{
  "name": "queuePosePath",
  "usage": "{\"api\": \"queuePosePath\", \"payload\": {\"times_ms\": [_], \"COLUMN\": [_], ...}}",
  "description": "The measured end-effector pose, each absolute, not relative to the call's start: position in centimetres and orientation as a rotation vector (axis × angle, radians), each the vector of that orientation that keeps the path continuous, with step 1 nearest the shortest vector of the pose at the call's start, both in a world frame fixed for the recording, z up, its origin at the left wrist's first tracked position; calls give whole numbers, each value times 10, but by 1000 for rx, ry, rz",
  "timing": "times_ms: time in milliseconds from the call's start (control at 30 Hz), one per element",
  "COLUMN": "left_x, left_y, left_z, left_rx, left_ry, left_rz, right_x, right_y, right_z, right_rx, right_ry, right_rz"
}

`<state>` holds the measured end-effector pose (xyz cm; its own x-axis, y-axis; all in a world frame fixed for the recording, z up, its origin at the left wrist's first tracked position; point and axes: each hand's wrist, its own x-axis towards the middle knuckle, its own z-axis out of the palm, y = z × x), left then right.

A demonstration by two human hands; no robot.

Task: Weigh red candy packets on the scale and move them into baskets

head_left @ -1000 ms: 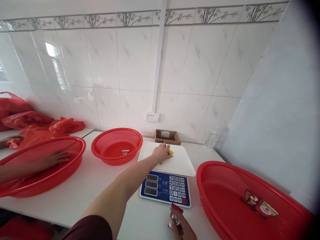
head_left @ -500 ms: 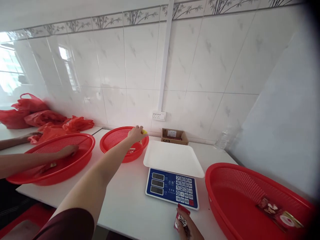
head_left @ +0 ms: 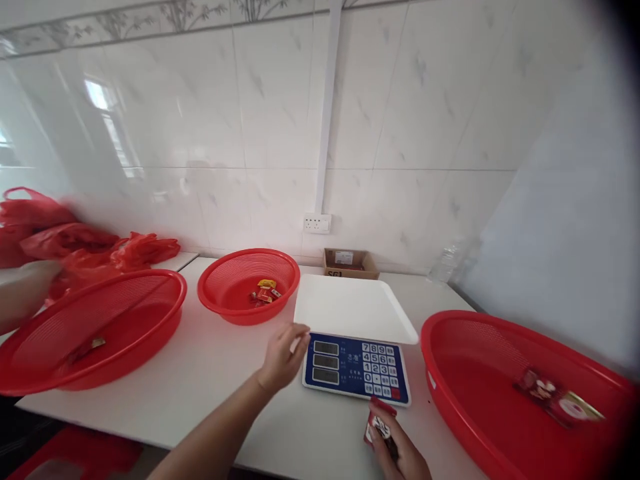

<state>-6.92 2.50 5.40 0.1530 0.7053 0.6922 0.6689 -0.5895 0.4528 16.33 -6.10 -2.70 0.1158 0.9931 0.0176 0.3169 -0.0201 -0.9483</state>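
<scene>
My left hand (head_left: 283,357) hovers over the table at the left edge of the weighing scale (head_left: 355,367), its fingers loosely bent, apart from the thumb, with nothing in them. At the scale's front edge, my right hand (head_left: 400,447) grips a dark red snack packet (head_left: 381,427) with white lettering. The scale's white pan (head_left: 350,307) carries nothing. Behind my left hand, a small red basket (head_left: 220,303) contains several wrapped snacks (head_left: 266,292), one of them yellow. Two dark red packets (head_left: 555,398) lie inside the large basket (head_left: 450,327) on the right.
Another red basket (head_left: 175,320) stands at the left, with a small wrapped piece (head_left: 98,343) inside. A co-worker's arm (head_left: 25,293) reaches in beyond it, near red plastic bags (head_left: 75,240). A cardboard box (head_left: 350,263) and a clear plastic bottle (head_left: 445,263) stand by the wall.
My left hand has let go of the yellow packet in the small basket and come back towards the scale. My right hand still grips its packet. The co-worker's hands have left the left basket.
</scene>
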Motion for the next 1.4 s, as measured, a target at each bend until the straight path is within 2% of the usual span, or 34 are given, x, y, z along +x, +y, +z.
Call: {"api": "queuePosePath", "payload": {"times_ms": [233, 433, 767, 867, 967, 1067, 1133, 1233, 1300, 1400], "left_x": [-38, -41, -45, -44, -44, -43, -42, -40, -39, -39], "left_y": [3, 0, 3, 3, 3, 2, 0, -1, -1, 0], "left_z": [13, 15, 17, 20, 22, 23, 23, 20, 17, 13], "left_rx": [2404, 2212, 2205, 2219, 2217, 2214, 2216, 2221, 2220, 2218], "left_ry": [808, 751, 712, 734, 760, 750, 731, 704, 698, 711], "left_rz": [1210, 978, 941, 927, 944, 959, 941, 876, 846, 850], "right_x": [165, 153, 170, 199, 250, 310, 344, 368, 369, 357], "right_y": [-30, 22, 39, 33, 6, -43, -80, -125, -141, -143], "right_z": [33, 89, 125, 133, 138, 129, 112, 77, 57, 45], "right_rx": [-1419, -1355, -1432, -1559, -1760, -1993, -2131, -2152, -1964, -1686], "right_ry": [-1297, -1324, -1602, -1622, -1607, -1366, -1068, -570, -315, -215], "right_rz": [962, 1006, 811, 574, 100, -243, -358, -181, 169, 604]}}
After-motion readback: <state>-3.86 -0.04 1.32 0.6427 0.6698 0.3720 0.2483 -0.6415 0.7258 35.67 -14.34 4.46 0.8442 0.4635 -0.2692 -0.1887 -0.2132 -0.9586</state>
